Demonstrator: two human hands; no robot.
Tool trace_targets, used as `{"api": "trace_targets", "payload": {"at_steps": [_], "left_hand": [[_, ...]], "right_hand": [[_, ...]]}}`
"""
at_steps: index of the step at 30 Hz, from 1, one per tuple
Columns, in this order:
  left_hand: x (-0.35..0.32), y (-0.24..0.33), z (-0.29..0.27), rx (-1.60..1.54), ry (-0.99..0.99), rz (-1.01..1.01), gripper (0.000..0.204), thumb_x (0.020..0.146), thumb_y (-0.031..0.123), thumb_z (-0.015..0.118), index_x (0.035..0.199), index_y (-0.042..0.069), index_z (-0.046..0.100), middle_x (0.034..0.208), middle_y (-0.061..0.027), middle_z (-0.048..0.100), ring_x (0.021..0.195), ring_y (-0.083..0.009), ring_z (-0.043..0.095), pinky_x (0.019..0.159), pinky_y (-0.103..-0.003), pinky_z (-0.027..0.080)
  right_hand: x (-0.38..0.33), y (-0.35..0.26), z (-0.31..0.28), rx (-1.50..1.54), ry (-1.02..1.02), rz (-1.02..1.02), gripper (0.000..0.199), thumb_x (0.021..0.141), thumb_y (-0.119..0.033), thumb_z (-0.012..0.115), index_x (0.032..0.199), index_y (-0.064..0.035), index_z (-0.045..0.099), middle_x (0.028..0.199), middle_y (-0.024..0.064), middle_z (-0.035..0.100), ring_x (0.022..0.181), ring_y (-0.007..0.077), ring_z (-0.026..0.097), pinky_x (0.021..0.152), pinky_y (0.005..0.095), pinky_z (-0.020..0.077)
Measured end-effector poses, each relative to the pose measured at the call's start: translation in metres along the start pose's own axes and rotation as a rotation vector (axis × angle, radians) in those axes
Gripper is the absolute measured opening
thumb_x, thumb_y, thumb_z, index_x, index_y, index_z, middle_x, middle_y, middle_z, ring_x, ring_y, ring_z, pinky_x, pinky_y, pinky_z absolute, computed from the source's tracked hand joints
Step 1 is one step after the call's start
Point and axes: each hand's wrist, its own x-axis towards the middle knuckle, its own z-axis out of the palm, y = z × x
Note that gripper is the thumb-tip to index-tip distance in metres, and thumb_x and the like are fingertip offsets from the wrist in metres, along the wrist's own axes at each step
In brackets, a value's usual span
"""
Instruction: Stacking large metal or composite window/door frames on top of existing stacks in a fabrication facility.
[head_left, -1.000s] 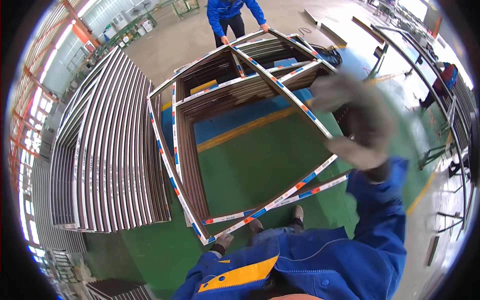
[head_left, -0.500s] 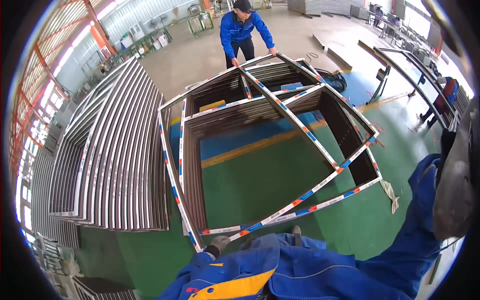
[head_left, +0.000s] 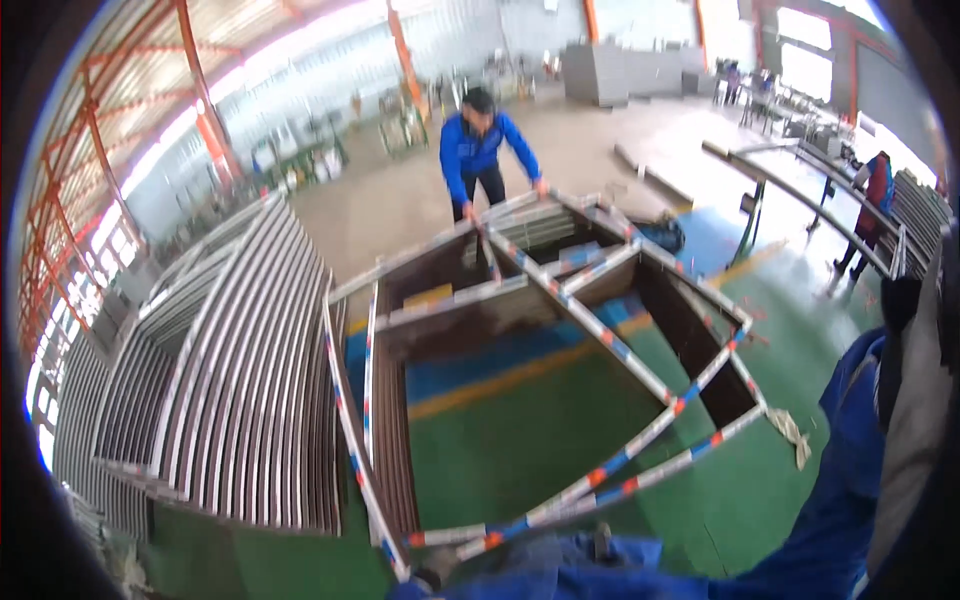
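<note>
Sitting askew over a stack of similar frames (head_left: 393, 440) at centre, the top frame (head_left: 620, 352) meets the left hand (head_left: 437, 568), its grip closed on the bar near six o'clock; a co-worker's hand (head_left: 541, 187) at twelve presumably steadies the opposite side. The right hand (head_left: 912, 420), toward three: grip cannot be told.

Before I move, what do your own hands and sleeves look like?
The right hand wears a grey glove, with a dark cuff and a blue sleeve. The left hand looks dark-gloved, but blur hides its details.
</note>
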Motion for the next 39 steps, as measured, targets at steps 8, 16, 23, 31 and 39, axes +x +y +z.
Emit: {"api": "trace_targets", "payload": {"at_steps": [8,16,23,31,39], "left_hand": [[0.05,-0.235,-0.052,0.71,-0.232,0.273,0.019,0.093,0.017,0.055,0.103,0.009,0.07,0.109,-0.015,0.071,0.1,-0.0359,0.067,0.084,-0.049,0.055],[-0.06,-0.258,0.022,0.775,-0.596,-0.009,0.025,0.094,0.019,0.056,0.112,0.01,0.071,0.121,-0.0154,0.07,0.114,-0.0331,0.065,0.097,-0.047,0.052],[-0.1,-0.289,0.036,0.791,-0.458,0.175,0.024,0.089,0.015,0.057,0.104,0.02,0.075,0.114,-0.001,0.071,0.113,-0.0225,0.064,0.099,-0.042,0.052],[-0.088,-0.27,0.048,0.511,-0.016,0.408,0.007,0.087,0.017,0.065,0.081,0.014,0.065,0.08,-0.0066,0.064,0.08,-0.0293,0.067,0.07,-0.044,0.055],[-0.109,-0.243,0.039,0.666,-0.324,0.178,0.011,0.091,0.023,0.064,0.084,0.015,0.067,0.091,-0.0082,0.069,0.091,-0.0302,0.068,0.077,-0.044,0.056]], "right_hand": [[0.029,0.008,0.0,-0.132,0.14,-0.09,0.082,0.082,-0.018,0.077,0.148,0.0115,0.038,0.133,0.0306,0.057,0.121,0.0414,0.058,0.111,0.0513,0.0398],[-0.039,0.004,0.038,0.117,0.004,0.09,0.082,0.081,-0.015,0.078,0.147,0.0118,0.038,0.136,0.0312,0.055,0.124,0.0431,0.056,0.113,0.0521,0.0376],[-0.048,-0.006,0.038,0.06,0.12,0.103,0.081,0.081,-0.013,0.079,0.147,0.012,0.039,0.138,0.0317,0.054,0.127,0.0446,0.054,0.115,0.0527,0.0356],[-0.053,-0.024,0.041,0.034,0.146,0.149,0.081,0.08,-0.01,0.08,0.146,0.0123,0.039,0.14,0.0323,0.052,0.131,0.0462,0.052,0.117,0.0535,0.0334],[-0.098,-0.036,0.051,-0.053,-0.059,0.581,0.068,0.088,-0.007,0.07,0.148,0.0064,0.041,0.144,0.0263,0.053,0.136,0.0373,0.051,0.117,0.0489,0.0347]]}}
